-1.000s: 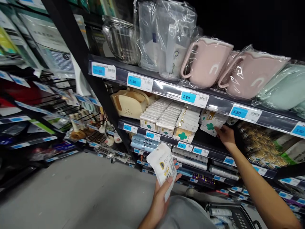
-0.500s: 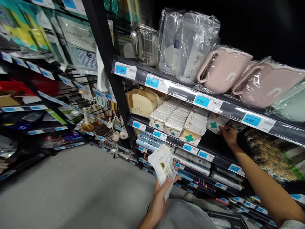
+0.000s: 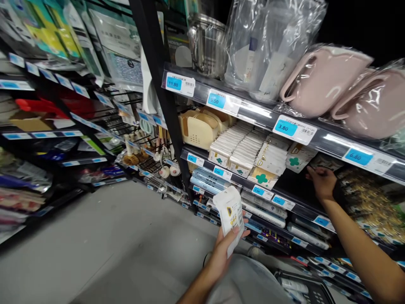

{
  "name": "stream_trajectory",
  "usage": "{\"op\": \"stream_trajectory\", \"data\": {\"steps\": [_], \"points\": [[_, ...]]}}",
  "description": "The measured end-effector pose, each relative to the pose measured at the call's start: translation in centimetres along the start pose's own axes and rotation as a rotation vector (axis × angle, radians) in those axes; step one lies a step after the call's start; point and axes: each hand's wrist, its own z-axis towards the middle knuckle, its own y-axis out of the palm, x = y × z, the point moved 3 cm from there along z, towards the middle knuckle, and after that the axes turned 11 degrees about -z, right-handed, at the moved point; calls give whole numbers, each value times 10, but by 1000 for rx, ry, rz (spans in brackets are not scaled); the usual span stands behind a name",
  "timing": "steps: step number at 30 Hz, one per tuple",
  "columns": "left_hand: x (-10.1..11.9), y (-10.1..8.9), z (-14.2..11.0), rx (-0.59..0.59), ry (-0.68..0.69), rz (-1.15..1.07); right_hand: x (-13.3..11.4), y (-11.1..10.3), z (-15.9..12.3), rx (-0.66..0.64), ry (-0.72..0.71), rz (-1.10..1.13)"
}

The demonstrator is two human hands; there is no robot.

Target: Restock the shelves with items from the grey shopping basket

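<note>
Logging from the head feed, nearest first. A grey garment fills the bottom centre, and a black plastic shopping basket sits at lower right with white tubes inside. The left hand grips a white packet at lower centre, fingers wrapped around its lower half and pressing it against the palm. I read the packet's long axis as close to upright, leaning slightly, with its top end pointing up toward the shelves and its printed face, with a yellow badge and barcode, turned to my camera.

As far as I can judge, one packet is off the shelf and in hand, and nothing held has gone into the basket. The right hand is out at right of centre, fingers loosely curled and pinching nothing I can see. It hovers just above the lower shelf lip, beside a packet with a green clover. Cotton-swab boxes stand farther along that shelf. Above, pink mugs in plastic wrap line the upper shelf. Packets on peg hooks fill the upper left of the frame, across the grey floor.
</note>
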Motion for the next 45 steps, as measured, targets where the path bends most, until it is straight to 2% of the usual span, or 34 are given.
{"op": "stream_trajectory", "data": {"steps": [2,4,5,8,10,13,15,17,20,25,32,36,39,41,45], "points": [[1,0,0,-13,-14,11,-13,-14,-28,111,-81,-11],[1,-2,1,-15,-24,35,-30,-25,-71,104,-190,-98],[0,-3,2,-14,-30,51,-39,-26,-96,4,-223,-174],[-5,-8,4,-25,-47,113,-63,-21,-181,-467,-434,-207],[-10,-12,6,-52,-61,176,-70,-13,-230,-700,-489,-211],[-15,-18,9,-72,-30,335,-65,1,-279,-929,-368,-150],[-16,-19,11,-62,0,445,-56,9,-296,-965,-224,-59],[-17,-18,13,-62,-18,501,-46,12,-305,-942,-89,15],[-19,-14,14,-71,-58,491,-35,11,-312,-920,43,72],[-23,-14,16,-21,-30,360,-26,-3,-305,-900,106,78],[-28,-30,17,83,-19,103,-25,-19,-261,-650,67,-158],[-32,-35,14,-8,-66,25,-38,-23,-237,-656,45,-218],[-32,-32,14,-98,-76,2,-47,-35,-215,-678,50,-247],[-28,-27,15,-139,-53,2,-51,-50,-194,-588,26,-272],[-21,-21,16,-131,-4,5,-52,-73,-137,-266,-30,-269]]}}
